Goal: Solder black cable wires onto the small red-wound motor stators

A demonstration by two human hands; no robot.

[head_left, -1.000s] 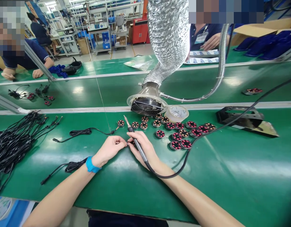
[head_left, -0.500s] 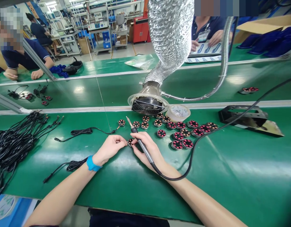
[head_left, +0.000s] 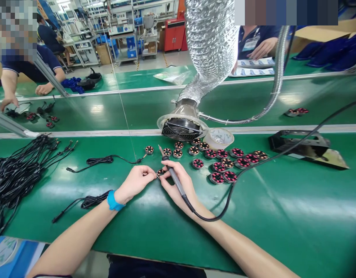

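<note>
My right hand point(head_left: 179, 183) is closed around a soldering iron point(head_left: 175, 179), whose tip points up and away from me. Its thumb and fingertips also touch a small motor stator point(head_left: 160, 172) with copper windings, partly hidden by the fingers. On the stator's left side, my left hand point(head_left: 136, 180) pinches what looks like the wire end of a black cable point(head_left: 92, 201); that cable passes out of sight behind the wrist. Just beyond the hands, another stator point(head_left: 149, 150) is joined to a coiled black cable point(head_left: 99, 160).
Several stators point(head_left: 218, 166) stand to the right, near a tape roll point(head_left: 220, 137). A fan hood point(head_left: 182, 127) hangs above the bench. Black cables point(head_left: 16, 173) are heaped at left, and a black metal holder point(head_left: 299, 143) lies at right. The iron's cord point(head_left: 233, 189) crosses my right forearm. Co-workers sit opposite.
The stator between my fingers has tilted slightly, and the iron has shifted a little right, still in my right hand. Across the bench, the left co-worker's hand has reached toward the cables there.
</note>
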